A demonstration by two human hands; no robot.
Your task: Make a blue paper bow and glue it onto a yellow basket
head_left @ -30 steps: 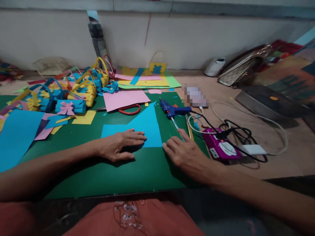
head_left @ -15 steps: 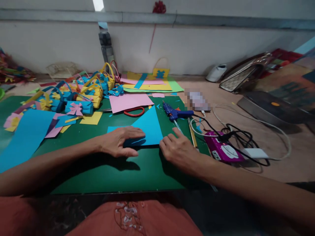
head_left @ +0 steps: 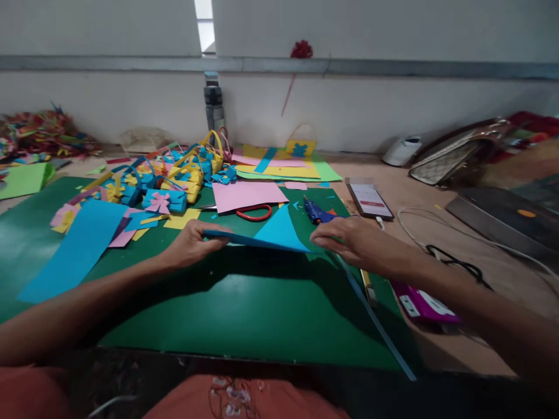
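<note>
A folded sheet of blue paper (head_left: 279, 231) is raised slightly off the green cutting mat (head_left: 244, 314), its near edge casting a shadow there. Its left end is pinched between the thumb and fingers of my left hand (head_left: 198, 243). At the right corner of the paper, my right hand (head_left: 349, 238) has its fingers closed together; the exact hold is partly hidden. Just behind that hand lies a blue glue gun (head_left: 317, 210), and a long clear glue stick (head_left: 379, 326) slants from under the hand to the mat's front edge. Red-handled scissors (head_left: 254, 214) lie partly under pink paper (head_left: 248, 195).
Several small paper bags (head_left: 166, 199) crowd the back left, beside another blue sheet (head_left: 82, 244). Yellow and green sheets (head_left: 279, 167) are stacked at the back. On the right are a phone (head_left: 370, 201) on a cable, a cutter (head_left: 367, 288) and a purple power strip (head_left: 421, 305).
Both hands were resting at the flat blue paper; now its near edge is lifted. My left hand has closed on the left end. The view has shifted, and things appear lower and farther right.
</note>
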